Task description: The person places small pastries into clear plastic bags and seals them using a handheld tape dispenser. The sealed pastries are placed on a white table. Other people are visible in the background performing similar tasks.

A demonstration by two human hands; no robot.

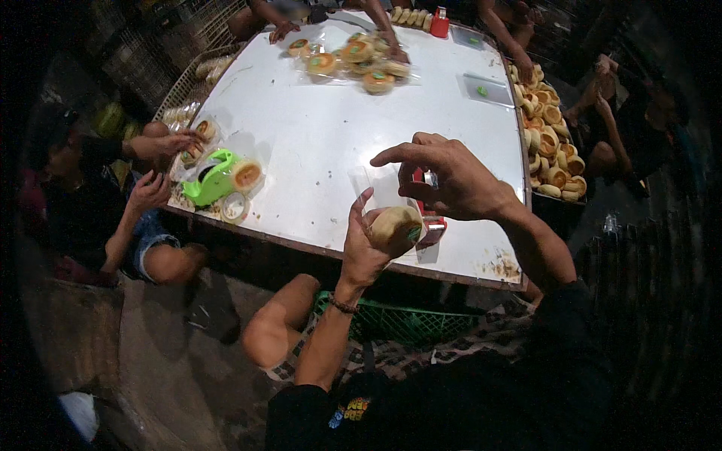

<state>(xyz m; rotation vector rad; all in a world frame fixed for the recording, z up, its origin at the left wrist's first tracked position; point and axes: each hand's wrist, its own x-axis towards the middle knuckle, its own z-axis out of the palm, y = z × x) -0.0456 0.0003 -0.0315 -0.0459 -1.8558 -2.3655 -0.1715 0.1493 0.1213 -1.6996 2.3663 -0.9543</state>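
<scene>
My left hand (367, 244) is wrapped round a pale round bun (396, 230) near the front edge of the white table. The bun is tilted, with a small green mark on its lower right side. Above and to the right, my right hand (455, 177) hovers with the index finger stretched out to the left and the other fingers bent. Nothing shows between its fingers. Partly hidden beneath this hand, a red object (431, 231) stands at the table edge, its kind unclear. Beside it lies a clear plastic sheet or bag (380, 182).
At left, a person's hands are beside a green tape dispenser (211, 180) and a wrapped bun (246, 176). Several bagged buns (357, 51) lie at the far side under another person's hand. A crate of buns (555, 143) stands at right. A green basket (406, 325) is below the table.
</scene>
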